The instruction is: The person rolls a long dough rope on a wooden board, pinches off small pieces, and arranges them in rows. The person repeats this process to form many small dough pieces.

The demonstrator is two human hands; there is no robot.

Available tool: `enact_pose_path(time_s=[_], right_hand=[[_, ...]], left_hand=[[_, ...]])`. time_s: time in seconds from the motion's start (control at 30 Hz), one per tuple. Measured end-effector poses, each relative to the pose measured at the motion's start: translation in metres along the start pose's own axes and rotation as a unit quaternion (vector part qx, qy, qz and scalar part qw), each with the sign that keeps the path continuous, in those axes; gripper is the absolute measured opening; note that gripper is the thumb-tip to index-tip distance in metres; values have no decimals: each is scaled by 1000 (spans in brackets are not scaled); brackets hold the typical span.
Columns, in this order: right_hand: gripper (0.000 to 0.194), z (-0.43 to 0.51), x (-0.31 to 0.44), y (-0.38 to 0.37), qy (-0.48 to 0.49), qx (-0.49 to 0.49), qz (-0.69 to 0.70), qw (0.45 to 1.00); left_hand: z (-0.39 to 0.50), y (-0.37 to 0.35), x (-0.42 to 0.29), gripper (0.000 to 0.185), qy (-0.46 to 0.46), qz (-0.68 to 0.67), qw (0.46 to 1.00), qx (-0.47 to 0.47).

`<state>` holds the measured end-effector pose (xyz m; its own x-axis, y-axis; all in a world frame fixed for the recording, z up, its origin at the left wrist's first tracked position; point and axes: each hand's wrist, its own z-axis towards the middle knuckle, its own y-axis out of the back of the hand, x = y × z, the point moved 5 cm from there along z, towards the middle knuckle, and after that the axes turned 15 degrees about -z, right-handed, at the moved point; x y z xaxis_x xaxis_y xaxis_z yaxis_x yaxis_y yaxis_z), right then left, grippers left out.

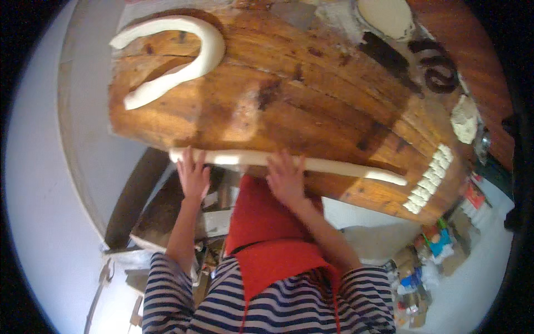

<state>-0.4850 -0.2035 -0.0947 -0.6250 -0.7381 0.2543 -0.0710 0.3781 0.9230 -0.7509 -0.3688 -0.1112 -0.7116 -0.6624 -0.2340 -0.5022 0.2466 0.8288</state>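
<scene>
A long rope of white dough (338,168) lies along the near edge of a wooden work table (275,121). My left hand (194,173) rests on the rope near its left end, fingers spread. Around the rope's middle, my right hand (287,177) presses down with its fingers apart. Neither hand is closed around the dough. A second, thicker dough rope (212,46) curves in a hook shape at the upper left of the table. Beyond the straight rope's right end sits a slanting row of small cut dough pieces (429,179).
At the far right is a round container of pale flour or dough (386,17). Dark strips (384,53) lie beside it. A pale, flour-like mound (464,119) rests by the right edge. Packages and boxes (413,279) clutter the floor at lower right. A wall (37,167) stands left.
</scene>
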Motion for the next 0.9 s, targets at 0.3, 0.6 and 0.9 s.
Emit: enact_pose_path(time_s=[0.3,0.6,0.9], right_hand=[[55,48,-80,2,-77,-44,-75,993],[61,-154,-230,12,-272,-68,-108,954],[59,-272,-361,-35,-495,44,-79,864]], left_hand=[[145,58,-22,52,-257,-71,946,-185],[64,34,-49,47,-247,11,963,-108],[33,-8,-70,43,-124,10,992,-6]])
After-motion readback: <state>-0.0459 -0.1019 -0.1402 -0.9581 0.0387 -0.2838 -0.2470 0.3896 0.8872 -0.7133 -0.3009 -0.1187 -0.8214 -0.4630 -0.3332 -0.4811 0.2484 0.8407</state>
